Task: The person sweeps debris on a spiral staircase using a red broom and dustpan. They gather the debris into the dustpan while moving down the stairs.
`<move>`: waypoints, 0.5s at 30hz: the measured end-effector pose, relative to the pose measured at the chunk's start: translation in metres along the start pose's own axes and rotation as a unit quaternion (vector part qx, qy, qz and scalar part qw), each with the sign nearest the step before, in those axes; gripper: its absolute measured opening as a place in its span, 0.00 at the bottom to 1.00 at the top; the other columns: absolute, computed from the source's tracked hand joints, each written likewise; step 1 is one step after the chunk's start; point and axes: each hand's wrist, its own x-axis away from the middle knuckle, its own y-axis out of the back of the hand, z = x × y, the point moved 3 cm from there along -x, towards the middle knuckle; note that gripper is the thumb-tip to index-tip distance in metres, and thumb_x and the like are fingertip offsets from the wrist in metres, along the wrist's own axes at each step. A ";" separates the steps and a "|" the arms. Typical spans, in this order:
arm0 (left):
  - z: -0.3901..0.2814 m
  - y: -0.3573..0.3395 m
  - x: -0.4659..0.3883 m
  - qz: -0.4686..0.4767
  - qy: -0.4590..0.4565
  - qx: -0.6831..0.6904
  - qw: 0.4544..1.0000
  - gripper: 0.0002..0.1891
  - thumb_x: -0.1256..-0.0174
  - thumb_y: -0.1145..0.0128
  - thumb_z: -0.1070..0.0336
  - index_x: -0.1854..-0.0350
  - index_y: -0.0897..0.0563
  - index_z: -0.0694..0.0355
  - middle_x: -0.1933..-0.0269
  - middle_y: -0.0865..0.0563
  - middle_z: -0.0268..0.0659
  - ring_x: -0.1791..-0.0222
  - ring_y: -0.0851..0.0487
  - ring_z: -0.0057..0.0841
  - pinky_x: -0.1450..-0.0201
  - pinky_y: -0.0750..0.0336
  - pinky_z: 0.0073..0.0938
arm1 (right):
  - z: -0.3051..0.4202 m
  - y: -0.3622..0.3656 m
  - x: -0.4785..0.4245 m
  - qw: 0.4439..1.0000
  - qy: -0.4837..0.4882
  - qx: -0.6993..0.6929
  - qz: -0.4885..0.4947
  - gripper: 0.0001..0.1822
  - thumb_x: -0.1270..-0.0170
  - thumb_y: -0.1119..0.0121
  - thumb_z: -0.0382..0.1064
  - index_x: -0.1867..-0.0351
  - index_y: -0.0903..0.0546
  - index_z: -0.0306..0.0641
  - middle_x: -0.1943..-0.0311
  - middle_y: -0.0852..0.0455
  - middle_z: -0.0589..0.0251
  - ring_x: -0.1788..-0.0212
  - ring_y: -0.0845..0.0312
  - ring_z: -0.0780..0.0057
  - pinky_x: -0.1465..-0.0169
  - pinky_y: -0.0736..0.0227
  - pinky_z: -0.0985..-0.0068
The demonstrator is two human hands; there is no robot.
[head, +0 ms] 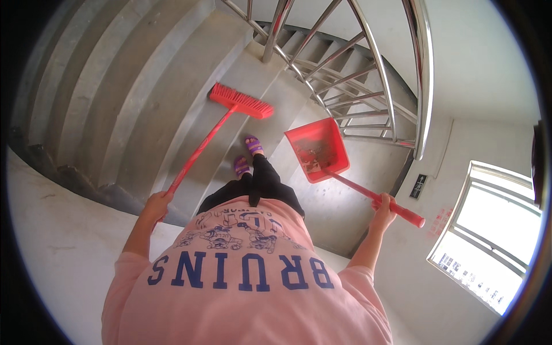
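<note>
My left hand [156, 205] grips the handle of a red broom [242, 103] near its upper end. The broom's head is over a stair step ahead of my feet, its bristles facing away from me; whether they touch the concrete I cannot tell. On the other side, my right hand [384, 210] is closed around the handle of a red long-handled dustpan [343, 144], below the rounded end of the grip. Grey dust and small debris [317, 158] lie inside the pan. The pan's open edge faces left, towards the steps.
Concrete stairs [142, 86] run up on the left. A stainless steel railing [384, 82] curves along the upper right, with more steps [327, 54] beyond its bars. My feet in purple sandals [248, 156] stand on a step. A window [487, 233] is in the right wall.
</note>
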 end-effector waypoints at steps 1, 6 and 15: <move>0.005 -0.004 0.005 -0.004 0.012 0.001 1.000 0.17 0.36 0.52 0.51 0.58 0.22 0.60 0.84 0.27 0.33 0.91 0.31 0.20 0.90 0.36 0.24 | 0.001 -0.001 -0.006 1.000 0.006 0.005 0.002 0.07 0.44 0.42 0.38 0.71 0.22 0.36 0.79 0.22 0.65 0.82 0.28 0.81 0.75 0.30 0.84; 0.026 -0.018 0.032 -0.006 0.056 0.016 0.998 0.17 0.36 0.53 0.52 0.57 0.22 0.60 0.83 0.27 0.34 0.89 0.31 0.19 0.88 0.35 0.22 | -0.009 -0.009 -0.025 0.999 0.031 0.017 0.032 0.07 0.44 0.43 0.37 0.72 0.23 0.36 0.80 0.23 0.66 0.81 0.29 0.82 0.75 0.33 0.84; 0.087 -0.017 0.074 -0.119 -0.057 -0.110 0.985 0.18 0.36 0.55 0.51 0.57 0.21 0.60 0.68 0.16 0.46 0.65 0.19 0.45 0.61 0.27 0.39 | -0.035 -0.025 -0.004 0.991 0.060 0.054 0.103 0.08 0.44 0.44 0.37 0.73 0.24 0.32 0.82 0.25 0.66 0.82 0.32 0.83 0.76 0.36 0.84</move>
